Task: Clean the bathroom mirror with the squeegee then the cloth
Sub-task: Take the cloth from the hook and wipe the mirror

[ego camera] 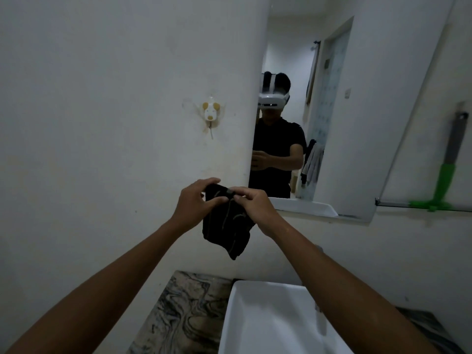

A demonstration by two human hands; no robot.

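We hold the cloth (227, 223) up by its top edge, left hand (195, 200) and right hand (252, 203) both pinching it, in front of the wall just left of the mirror (344, 123), above the counter (178, 315). It hangs limp and looks light and soft; bunched into a pad it should wipe best. The squeegee (445, 180) rests far right.

A marbled counter (178, 315) runs along the white wall, carrying a white rectangular basin (268, 320) set on its top. To the right, a thin shelf (398, 204) below the mirror's corner holds a green-handled squeegee (445, 180) leaning upright against the wall.
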